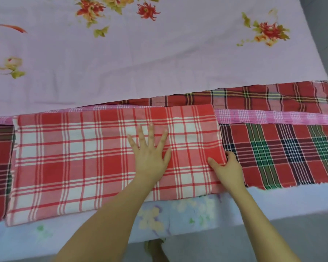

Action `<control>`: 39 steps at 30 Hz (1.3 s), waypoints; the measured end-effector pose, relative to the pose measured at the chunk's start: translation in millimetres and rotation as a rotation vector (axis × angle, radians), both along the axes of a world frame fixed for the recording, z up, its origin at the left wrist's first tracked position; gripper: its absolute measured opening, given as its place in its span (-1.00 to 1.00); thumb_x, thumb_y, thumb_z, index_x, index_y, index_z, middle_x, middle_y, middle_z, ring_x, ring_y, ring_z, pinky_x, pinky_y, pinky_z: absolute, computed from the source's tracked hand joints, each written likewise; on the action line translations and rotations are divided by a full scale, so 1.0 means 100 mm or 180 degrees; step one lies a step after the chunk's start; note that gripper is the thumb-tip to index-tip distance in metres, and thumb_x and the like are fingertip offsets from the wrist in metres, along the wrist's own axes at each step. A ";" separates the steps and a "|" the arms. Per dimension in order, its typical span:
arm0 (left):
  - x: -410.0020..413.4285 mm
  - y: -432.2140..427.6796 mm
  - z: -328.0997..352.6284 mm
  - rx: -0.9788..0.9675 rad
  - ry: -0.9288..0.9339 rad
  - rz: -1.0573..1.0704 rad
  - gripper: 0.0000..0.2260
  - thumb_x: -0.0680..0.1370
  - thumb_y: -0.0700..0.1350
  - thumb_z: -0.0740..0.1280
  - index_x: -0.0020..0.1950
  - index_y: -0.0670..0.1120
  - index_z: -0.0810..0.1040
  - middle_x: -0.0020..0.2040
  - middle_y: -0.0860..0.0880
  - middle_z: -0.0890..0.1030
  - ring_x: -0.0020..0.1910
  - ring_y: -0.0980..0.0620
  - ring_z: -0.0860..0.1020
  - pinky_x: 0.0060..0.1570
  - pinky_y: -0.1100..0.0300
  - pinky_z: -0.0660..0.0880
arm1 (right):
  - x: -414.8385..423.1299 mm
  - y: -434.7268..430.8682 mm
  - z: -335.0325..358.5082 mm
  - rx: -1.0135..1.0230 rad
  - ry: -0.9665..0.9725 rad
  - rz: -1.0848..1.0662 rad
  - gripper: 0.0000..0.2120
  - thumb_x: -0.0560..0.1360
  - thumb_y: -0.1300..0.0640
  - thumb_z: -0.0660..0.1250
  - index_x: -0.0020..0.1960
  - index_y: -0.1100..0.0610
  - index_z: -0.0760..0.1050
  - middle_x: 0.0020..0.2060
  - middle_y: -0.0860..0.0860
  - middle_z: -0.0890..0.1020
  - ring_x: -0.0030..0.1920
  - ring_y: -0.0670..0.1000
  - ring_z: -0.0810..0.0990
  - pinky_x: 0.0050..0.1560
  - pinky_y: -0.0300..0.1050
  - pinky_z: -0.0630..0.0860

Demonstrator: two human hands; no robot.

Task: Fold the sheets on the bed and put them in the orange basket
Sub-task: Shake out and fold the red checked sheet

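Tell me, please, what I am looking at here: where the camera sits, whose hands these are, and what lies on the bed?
There is no machine here: a person wears one camera on the head, so this single picture looks down at their own two bare hands. The left hand presses flat on a folded red-and-white checked cloth sheet. The right hand pinches that sheet's right edge. Under it lies a dark red plaid cloth with green and navy squares, spread over the bed's pink flowered cover.
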State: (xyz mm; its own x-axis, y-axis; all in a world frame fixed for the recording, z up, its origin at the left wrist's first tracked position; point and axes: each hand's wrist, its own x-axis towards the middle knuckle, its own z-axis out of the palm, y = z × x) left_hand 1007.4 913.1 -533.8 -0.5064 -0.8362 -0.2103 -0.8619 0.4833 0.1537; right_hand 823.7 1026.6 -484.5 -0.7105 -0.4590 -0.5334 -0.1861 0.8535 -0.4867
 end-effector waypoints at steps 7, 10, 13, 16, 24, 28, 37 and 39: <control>0.28 0.01 0.35 0.0705 0.0974 0.0302 -0.51 0.61 0.12 -0.11 0.49 0.02 0.25 0.50 -0.07 0.24 0.50 -0.13 0.14 0.45 -0.07 0.03 | 0.21 -0.29 0.95 -0.0335 -0.1020 0.0640 -0.52 0.36 0.42 0.38 0.20 0.08 0.45 -0.09 0.03 0.67 -0.16 0.02 0.66 -0.10 -0.02 0.59; 0.69 -0.01 0.63 0.1213 0.2198 0.1872 -0.71 0.65 0.01 0.08 0.23 -0.01 0.52 0.07 0.02 0.58 0.06 0.04 0.52 0.08 0.14 0.40 | 0.90 -0.52 1.28 -0.0642 -0.0555 0.1328 -0.35 0.35 0.38 0.32 0.32 -0.11 0.32 -0.15 -0.04 0.64 -0.29 -0.09 0.60 -0.28 -0.22 0.50; 1.14 -0.28 0.75 0.2400 0.3366 0.3831 -0.70 0.64 -0.04 0.07 0.24 -0.12 0.49 0.05 -0.08 0.58 0.01 -0.05 0.56 -0.08 0.14 0.44 | 1.74 -0.77 1.21 -0.0414 -0.0018 0.2306 -0.22 0.35 0.29 0.28 0.49 -0.09 0.12 -0.05 0.11 0.62 -0.07 0.17 0.59 -0.12 -0.06 0.50; 1.51 -0.52 0.75 0.2919 0.3682 0.4274 -0.66 0.64 -0.02 0.04 0.34 -0.14 0.38 0.11 -0.10 0.56 0.02 -0.07 0.55 0.01 0.11 0.48 | 2.45 -0.90 0.74 0.0211 0.0015 0.3039 -0.20 0.46 0.18 0.30 0.54 -0.06 -0.08 0.09 0.18 0.56 0.08 0.22 0.55 -0.05 -0.05 0.45; 1.58 -0.62 0.64 0.2167 0.2279 0.2775 -0.61 0.57 0.08 0.24 0.23 -0.21 0.47 0.02 -0.05 0.59 0.00 -0.07 0.57 0.05 0.06 0.51 | 2.34 -0.67 0.44 -0.0395 0.0324 0.2604 -0.61 0.56 0.01 0.21 0.37 0.05 0.39 0.06 0.03 0.62 0.06 0.10 0.57 -0.06 -0.11 0.43; 1.38 -0.58 0.67 0.1345 0.1845 0.2406 -0.73 0.58 -0.06 0.27 0.15 -0.24 0.48 -0.03 -0.18 0.60 -0.11 -0.15 0.55 -0.20 0.17 0.37 | 1.80 -0.52 0.31 -0.0477 0.1138 0.1309 -0.72 0.52 0.06 0.27 0.17 0.17 0.52 -0.09 0.08 0.60 -0.07 0.14 0.57 -0.19 -0.11 0.36; 1.67 -0.58 0.53 0.1339 0.1583 0.2355 -0.67 0.56 -0.02 0.28 0.24 -0.20 0.42 -0.03 -0.15 0.59 -0.05 -0.16 0.56 -0.18 0.12 0.41 | 1.71 -0.78 0.27 -0.0489 -0.1683 -0.0031 -0.58 0.44 0.21 0.42 0.25 0.09 0.39 0.07 0.05 0.62 0.00 0.11 0.63 0.02 0.11 0.56; 1.78 -0.55 0.58 0.1458 0.1720 0.2457 -0.69 0.56 -0.03 0.29 0.21 -0.17 0.40 -0.14 -0.10 0.56 -0.17 -0.10 0.55 -0.23 0.15 0.39 | 1.75 -0.84 0.47 -0.0617 -0.1942 -0.0153 -0.53 0.41 0.33 0.41 0.26 0.12 0.38 0.06 0.10 0.62 -0.03 0.14 0.64 -0.06 0.07 0.57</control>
State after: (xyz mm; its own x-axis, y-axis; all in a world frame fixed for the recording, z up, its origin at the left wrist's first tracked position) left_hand 1185.3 858.4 -475.9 0.0101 -0.8699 -0.4932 -0.6736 -0.3705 0.6396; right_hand 998.7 943.0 -437.9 -0.3276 -0.5629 -0.7589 0.2094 0.7399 -0.6393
